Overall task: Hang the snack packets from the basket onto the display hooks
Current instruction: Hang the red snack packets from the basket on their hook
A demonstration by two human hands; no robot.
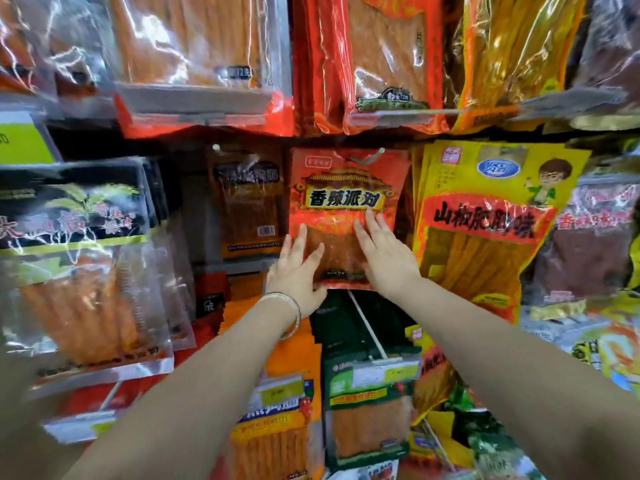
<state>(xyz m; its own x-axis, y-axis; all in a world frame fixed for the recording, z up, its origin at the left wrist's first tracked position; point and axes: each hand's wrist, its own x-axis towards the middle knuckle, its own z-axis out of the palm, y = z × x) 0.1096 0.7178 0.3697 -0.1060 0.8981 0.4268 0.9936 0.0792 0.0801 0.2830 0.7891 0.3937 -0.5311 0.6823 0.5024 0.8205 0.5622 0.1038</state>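
A shop display crowded with hanging snack packets fills the view; the red packet (pixel 346 188) hangs upright at its centre, with a yellow packet (pixel 485 220) just beside it at three o'clock; the left hand (pixel 294 275) lies on the red packet's seven o'clock corner, the right hand (pixel 388 261) at five o'clock; both rest flat against its front, fingers straight and pointing up, curled round nothing; both arms reach forward; a bracelet (pixel 289 306) circles the left wrist.
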